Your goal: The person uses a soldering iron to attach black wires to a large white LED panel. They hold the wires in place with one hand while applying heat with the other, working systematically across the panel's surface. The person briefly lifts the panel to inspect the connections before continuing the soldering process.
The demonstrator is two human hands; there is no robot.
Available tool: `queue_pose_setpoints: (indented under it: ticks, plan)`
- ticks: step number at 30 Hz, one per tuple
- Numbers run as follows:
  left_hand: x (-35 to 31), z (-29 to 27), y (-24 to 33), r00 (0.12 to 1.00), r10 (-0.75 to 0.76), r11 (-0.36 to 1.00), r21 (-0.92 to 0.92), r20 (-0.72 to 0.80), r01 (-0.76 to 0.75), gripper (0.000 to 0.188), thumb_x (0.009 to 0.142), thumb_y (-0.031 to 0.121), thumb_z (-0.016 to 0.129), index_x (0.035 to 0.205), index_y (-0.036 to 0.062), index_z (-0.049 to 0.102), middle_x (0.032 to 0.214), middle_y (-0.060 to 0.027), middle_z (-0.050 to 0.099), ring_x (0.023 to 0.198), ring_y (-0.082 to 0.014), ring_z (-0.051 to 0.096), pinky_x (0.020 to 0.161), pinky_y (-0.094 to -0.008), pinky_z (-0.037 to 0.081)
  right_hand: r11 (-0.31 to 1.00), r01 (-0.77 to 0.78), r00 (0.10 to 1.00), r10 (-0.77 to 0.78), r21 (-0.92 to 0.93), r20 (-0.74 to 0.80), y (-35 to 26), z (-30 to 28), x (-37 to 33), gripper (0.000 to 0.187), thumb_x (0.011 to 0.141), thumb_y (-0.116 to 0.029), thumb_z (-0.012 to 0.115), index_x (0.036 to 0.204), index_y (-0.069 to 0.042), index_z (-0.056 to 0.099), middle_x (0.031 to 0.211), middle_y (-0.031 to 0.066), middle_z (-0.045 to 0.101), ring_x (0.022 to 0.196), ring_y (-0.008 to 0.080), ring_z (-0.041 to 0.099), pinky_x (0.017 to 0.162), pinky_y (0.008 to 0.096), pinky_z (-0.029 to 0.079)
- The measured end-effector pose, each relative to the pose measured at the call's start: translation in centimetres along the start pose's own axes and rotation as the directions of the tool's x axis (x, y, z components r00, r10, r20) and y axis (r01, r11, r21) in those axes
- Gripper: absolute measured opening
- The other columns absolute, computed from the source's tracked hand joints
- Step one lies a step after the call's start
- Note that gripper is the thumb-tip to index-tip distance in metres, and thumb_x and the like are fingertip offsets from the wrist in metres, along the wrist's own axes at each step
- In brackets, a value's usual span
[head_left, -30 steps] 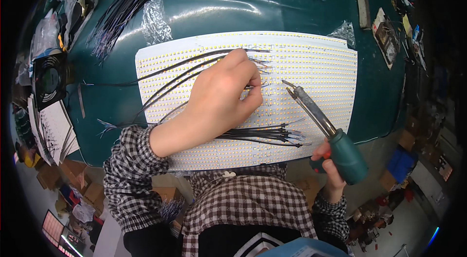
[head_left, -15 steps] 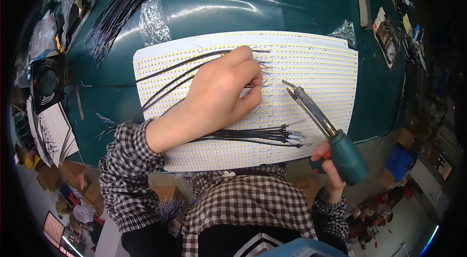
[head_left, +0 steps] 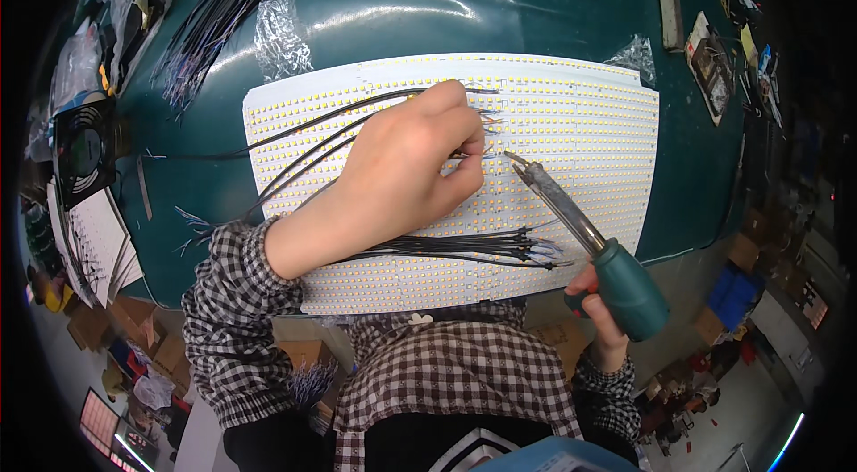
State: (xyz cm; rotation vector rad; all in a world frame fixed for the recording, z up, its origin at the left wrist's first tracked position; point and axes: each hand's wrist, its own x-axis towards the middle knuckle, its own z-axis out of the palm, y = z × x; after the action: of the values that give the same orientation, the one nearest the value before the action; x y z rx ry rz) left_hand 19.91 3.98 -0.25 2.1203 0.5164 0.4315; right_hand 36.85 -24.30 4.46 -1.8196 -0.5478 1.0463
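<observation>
A white panel (head_left: 607, 133) covered with rows of small yellow LEDs lies in front of me. My left hand (head_left: 402, 159) rests over its middle, thumb and fingertips pinched on a black cable (head_left: 312, 164) whose thin wire ends point right; the exact grip is partly hidden by the fingers. Other black cables lie across the panel's left half. In my right hand (head_left: 603, 320) is a green-handled soldering gun (head_left: 630, 289), a finger at its trigger. Its metal tip hovers by the panel, just right of my left fingertips; contact cannot be made out.
A bundle of black cables (head_left: 446, 246) lies on the panel's near part, and a larger cable bundle (head_left: 241, 3) curves across the back. To the left stand a black fan (head_left: 87, 146) and a notepad (head_left: 103, 231). A small tray (head_left: 710, 70) with dark residue lies far right.
My right hand has brought the soldering gun a little to the left, its tip closer to my left fingertips. The left hand stays almost still with its pinch.
</observation>
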Motion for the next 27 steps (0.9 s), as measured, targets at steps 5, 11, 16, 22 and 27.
queue_pose_setpoints:
  ticks: [5,11,16,22,27]
  plan:
    - [0.0,0.0,0.0,1.000,-0.004,1.000,-0.017,0.003,0.004,0.013,0.078,-0.002,0.073,0.084,0.0030,0.063,0.084,-0.0100,0.059,0.073,-0.0271,0.064,0.064,-0.0373,0.051,0.991,0.097,0.995,-0.093,-0.097,0.044,0.3,-0.3,0.2,0.034,0.072,-0.009,0.085,0.102,0.002,0.074,0.082,0.0067,0.074,0.074,0.0177,0.071,0.071,0.0307,0.056]
    - [-0.1,0.0,0.0,1.000,-0.005,1.000,-0.005,0.005,0.005,0.013,0.079,-0.002,0.074,0.085,0.0031,0.063,0.085,-0.0099,0.059,0.074,-0.0269,0.064,0.064,-0.0371,0.052,0.978,0.121,0.992,-0.114,-0.170,0.046,-0.3,0.0,0.3,0.033,0.073,-0.010,0.085,0.102,0.002,0.074,0.081,0.0070,0.073,0.071,0.0185,0.069,0.069,0.0313,0.055]
    - [-0.1,0.0,0.1,1.000,-0.003,1.000,-0.010,-0.003,0.003,0.013,0.079,-0.002,0.074,0.085,0.0034,0.064,0.085,-0.0097,0.059,0.074,-0.0269,0.064,0.064,-0.0373,0.051,0.963,0.176,0.983,-0.160,-0.204,0.093,-0.3,-0.2,0.7,0.031,0.073,-0.011,0.085,0.100,0.002,0.074,0.080,0.0071,0.072,0.071,0.0192,0.069,0.067,0.0316,0.054]
    - [-0.1,0.1,0.1,1.000,0.011,1.000,0.005,-0.008,-0.011,0.014,0.078,-0.002,0.074,0.085,0.0042,0.064,0.085,-0.0090,0.059,0.073,-0.0264,0.063,0.063,-0.0375,0.051,0.968,0.166,0.985,-0.153,-0.187,0.080,-0.5,-0.1,0.7,0.029,0.074,-0.012,0.085,0.098,0.002,0.074,0.079,0.0072,0.072,0.070,0.0194,0.069,0.066,0.0317,0.054]
    - [-0.1,0.0,0.2,1.000,0.005,1.000,0.018,-0.006,-0.005,0.014,0.078,-0.002,0.074,0.085,0.0045,0.064,0.084,-0.0087,0.058,0.072,-0.0260,0.062,0.062,-0.0373,0.050,0.968,0.178,0.984,-0.174,-0.178,0.035,-0.5,0.4,0.5,0.032,0.075,-0.011,0.085,0.102,0.002,0.074,0.080,0.0073,0.073,0.071,0.0192,0.070,0.067,0.0318,0.055]
